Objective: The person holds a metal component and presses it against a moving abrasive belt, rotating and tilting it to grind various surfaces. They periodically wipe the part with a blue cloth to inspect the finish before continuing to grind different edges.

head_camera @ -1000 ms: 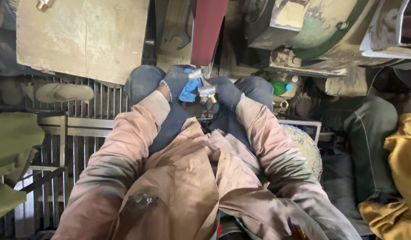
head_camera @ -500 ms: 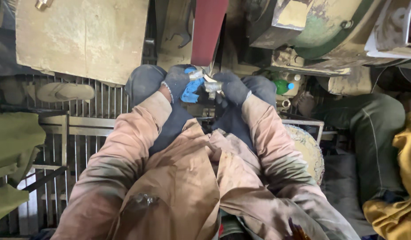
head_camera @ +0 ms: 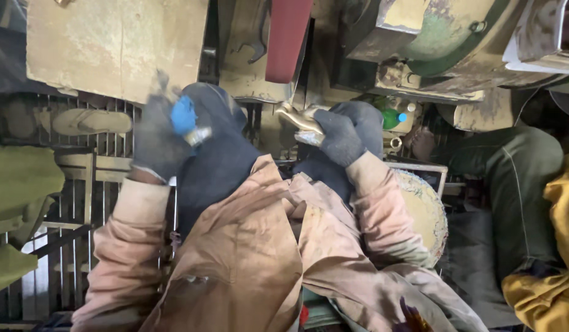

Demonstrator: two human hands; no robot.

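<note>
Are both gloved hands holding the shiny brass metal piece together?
No, only the right hand grips the shiny brass metal piece; the left hand is apart, holding a small blue object.

A single head-worn camera looks almost straight down from above the seated person's chest, close over the lap. The left hand (head_camera: 155, 138) and right hand (head_camera: 340, 136) sit mid-frame, the belt sander (head_camera: 287, 37) at the top edge, the metal floor grate (head_camera: 69, 203) to the left.

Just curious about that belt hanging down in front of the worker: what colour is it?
The belt is dark red, seen best in the head view.
</note>
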